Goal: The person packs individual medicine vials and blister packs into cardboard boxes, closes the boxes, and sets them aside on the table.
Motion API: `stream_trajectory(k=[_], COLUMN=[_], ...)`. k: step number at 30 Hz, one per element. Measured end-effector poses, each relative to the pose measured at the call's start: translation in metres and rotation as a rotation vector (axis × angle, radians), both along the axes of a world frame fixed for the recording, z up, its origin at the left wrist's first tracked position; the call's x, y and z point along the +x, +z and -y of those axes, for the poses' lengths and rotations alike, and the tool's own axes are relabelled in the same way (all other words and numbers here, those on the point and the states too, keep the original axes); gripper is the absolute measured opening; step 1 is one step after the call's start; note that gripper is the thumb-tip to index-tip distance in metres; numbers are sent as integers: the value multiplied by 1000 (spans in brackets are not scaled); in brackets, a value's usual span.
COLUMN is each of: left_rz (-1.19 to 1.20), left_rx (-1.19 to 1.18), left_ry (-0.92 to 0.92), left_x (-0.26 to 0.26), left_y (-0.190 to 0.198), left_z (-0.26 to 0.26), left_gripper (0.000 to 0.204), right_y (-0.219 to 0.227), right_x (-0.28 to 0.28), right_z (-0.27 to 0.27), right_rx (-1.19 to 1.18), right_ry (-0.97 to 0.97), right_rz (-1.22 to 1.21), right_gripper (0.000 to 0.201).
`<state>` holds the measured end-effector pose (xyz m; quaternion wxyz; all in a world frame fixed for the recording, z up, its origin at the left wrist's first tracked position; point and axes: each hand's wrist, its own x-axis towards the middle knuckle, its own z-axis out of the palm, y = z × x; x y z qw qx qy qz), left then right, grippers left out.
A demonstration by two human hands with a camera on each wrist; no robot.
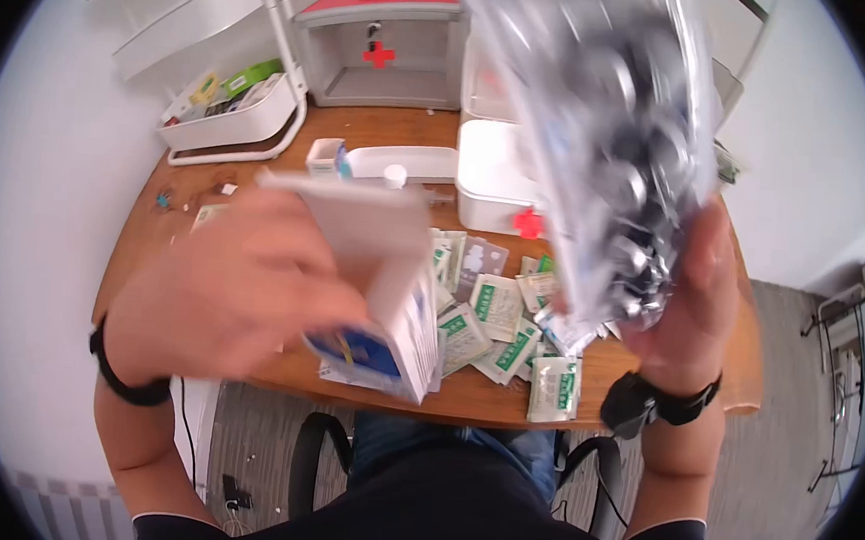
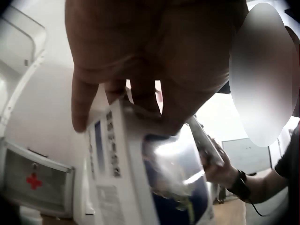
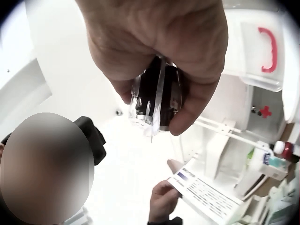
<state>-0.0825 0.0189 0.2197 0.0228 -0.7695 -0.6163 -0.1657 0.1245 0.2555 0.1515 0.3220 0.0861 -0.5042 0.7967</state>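
My left hand (image 1: 236, 286) grips a white-and-blue cardboard box (image 1: 417, 344) by its upper part. The box is blurred in the head view, its top flap raised; a picture panel (image 2: 176, 183) shows on one face in the left wrist view. Raised at the right, my right hand (image 1: 696, 299) holds a clear plastic pack (image 1: 630, 173) near its lower end. Rows of dark, rounded pieces with shiny metallic parts fill the pack; their kind is unclear. In the right wrist view, thumb and fingers pinch the pack (image 3: 157, 101) from both sides.
Several green-and-white sachets (image 1: 498, 308) lie scattered on the wooden table (image 1: 715, 390). Behind them stand a white container (image 1: 489, 179) with a red cross and a grey first-aid cabinet (image 1: 395, 82). A white rack basket (image 1: 253, 112) stands at the back left.
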Motion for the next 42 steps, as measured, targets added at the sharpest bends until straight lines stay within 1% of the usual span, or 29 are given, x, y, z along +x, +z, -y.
stream_trajectory(k=[1,3,5,6,7,9,10,11,13,14,15,17,18,19,20,21,22,25,26,29,30,32,33,35,36,39,40,41,42], left_rz=[93,199,234,331,429,471,642,803,1445,1465,1731,1853,1713,1715,1791,1865,1734,1687,1586,1627,1650,1668,1688,1694,1694,1706,1689,1667,1671], left_rx=[-35,-141,-135,-173,-214,-222,-211,-193,-136,-42,-4,-22,-54,-66,-104,-143,-175,-165,-185,-293,-309,-344,-374,-403,-426,-427,-514,-597,-595], left_ry=[-91,-219,-108,-189,-268,-291,-313,-222,-28,15,-101,-95,-187,-197,-183,-165,-201,-280,-281,-307,-290,-339,-389,-399,-398,-372,-243,-111,-108], left_x=[7,21,32,33,33,43,47,51,73,81,91,111,112,118,126,131,129,120,115,106,104,104,106,111,113,118,116,114,110], left_y=[-15,-33,-61,-74,-87,-105,-119,-128,-162,-174,-186,-188,-190,-183,-171,-164,-170,-181,-181,-173,-171,-172,-174,-181,-182,-179,-173,-169,-167], left_z=[-9,-19,-18,-20,-21,-27,-27,-26,-23,-25,-26,-30,-31,-35,-39,-41,-41,-38,-38,-42,-43,-45,-47,-49,-50,-50,-48,-46,-45], left_gripper=[23,27,33,56,84,82,78,71,33,20,24,33,41,41,42,43,50,56,59,59,60,59,59,59,59,67,72,77,77], right_y=[6,23,10,10,-15,-41,-51,-60,-72,-73,-72,-62,-57,-53,-47,-42,-37,-27,-26,-20,-12,3,4,7,14,10,1,-15,-29], right_x=[-2,0,8,13,9,26,35,44,61,68,74,87,92,99,105,113,119,136,138,142,142,144,140,124,113,82,77,74,75], right_z=[10,44,55,61,72,65,61,55,40,33,24,12,5,-3,-13,-22,-29,-38,-41,-44,-45,-47,-47,-42,-38,-13,-4,8,21], right_rx=[53,-80,-178,-267,-304,-234,-232,-234,-164,-126,-87,-39,46,131,127,248,371,422,473,705,703,839,832,996,984,1080,1082,1018,950], right_ry=[26,118,277,333,286,296,275,255,173,146,115,7,-6,-18,-33,-22,-12,-29,-52,-63,-64,133,130,328,447,582,581,435,294], right_rz=[19,139,225,314,141,209,237,265,352,370,386,466,483,499,500,537,571,585,600,631,631,746,749,777,891,950,953,885,814], right_gripper=[81,84,88,93,65,67,68,68,68,67,66,65,65,65,65,64,62,58,56,56,56,53,53,51,51,52,52,50,49])
